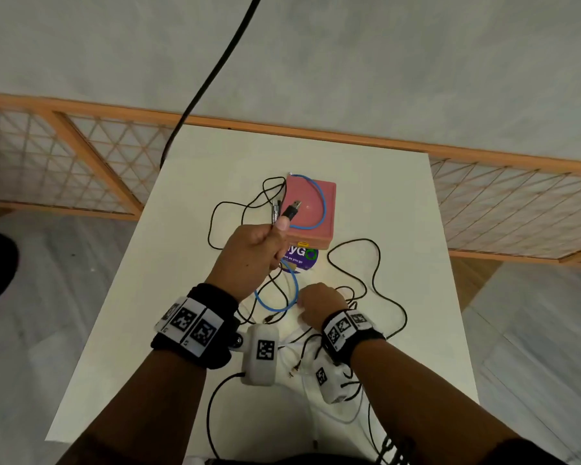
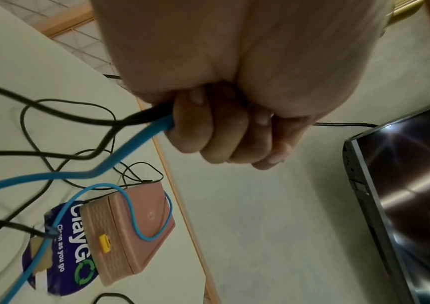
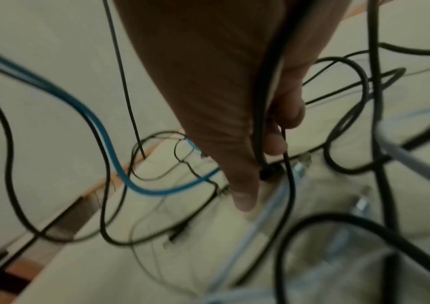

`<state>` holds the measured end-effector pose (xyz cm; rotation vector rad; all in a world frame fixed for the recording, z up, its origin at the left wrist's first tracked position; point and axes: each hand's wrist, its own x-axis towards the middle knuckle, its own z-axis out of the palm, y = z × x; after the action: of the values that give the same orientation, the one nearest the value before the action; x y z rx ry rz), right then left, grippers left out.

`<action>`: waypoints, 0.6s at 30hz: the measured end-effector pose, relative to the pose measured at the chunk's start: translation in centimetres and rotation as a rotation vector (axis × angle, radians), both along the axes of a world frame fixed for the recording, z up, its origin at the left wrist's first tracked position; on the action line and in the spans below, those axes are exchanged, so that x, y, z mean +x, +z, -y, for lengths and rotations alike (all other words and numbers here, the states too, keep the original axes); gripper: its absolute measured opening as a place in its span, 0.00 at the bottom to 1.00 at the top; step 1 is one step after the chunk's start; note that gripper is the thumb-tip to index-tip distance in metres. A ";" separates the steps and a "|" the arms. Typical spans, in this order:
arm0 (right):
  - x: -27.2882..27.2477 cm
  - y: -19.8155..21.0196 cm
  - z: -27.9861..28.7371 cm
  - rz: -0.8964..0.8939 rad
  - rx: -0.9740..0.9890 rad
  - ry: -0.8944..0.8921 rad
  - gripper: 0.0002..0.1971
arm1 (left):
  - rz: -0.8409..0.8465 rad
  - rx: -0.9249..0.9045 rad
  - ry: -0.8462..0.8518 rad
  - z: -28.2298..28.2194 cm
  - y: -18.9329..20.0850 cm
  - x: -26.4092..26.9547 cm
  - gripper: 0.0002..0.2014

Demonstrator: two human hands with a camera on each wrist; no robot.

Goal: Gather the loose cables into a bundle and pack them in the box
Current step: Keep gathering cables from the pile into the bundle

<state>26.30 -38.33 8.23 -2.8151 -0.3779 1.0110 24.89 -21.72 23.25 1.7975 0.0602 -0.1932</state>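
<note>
So we're barely started: left hand (image 1: 249, 253) fists the USB plug ends (image 1: 291, 209), right hand (image 1: 321, 305) pinches a black cable (image 3: 268, 102) mid-desk, pink box (image 1: 311, 209) closed by the far edge.

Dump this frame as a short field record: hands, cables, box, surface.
left hand: raised above the table, grips black cables and the blue cable; USB plug sticks up past the thumb
right hand: low on the table, fingers around a black cable
box: pink, lid closed, a blue cable loop lies on top
table: white, loose black cables spread on it
</note>
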 end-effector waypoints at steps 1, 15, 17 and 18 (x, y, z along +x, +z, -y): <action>-0.2 -0.3 -0.1 0.012 -0.016 0.022 0.14 | -0.003 -0.001 0.002 0.0 0.0 -0.1 0.28; -0.2 0.1 2.0 0.001 0.010 -0.394 0.18 | -0.113 -0.089 0.050 0.5 -0.7 0.6 0.27; 0.3 1.1 2.8 -0.015 0.030 -0.517 0.19 | -0.137 -0.118 0.059 0.6 -0.9 0.8 0.26; 0.6 1.7 3.1 -0.002 0.049 -0.557 0.18 | -0.143 -0.130 0.062 0.6 -1.0 0.8 0.26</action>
<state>26.93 -41.40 9.94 -2.6292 0.3615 0.8564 25.72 -22.34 22.26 1.6486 0.2007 -0.2749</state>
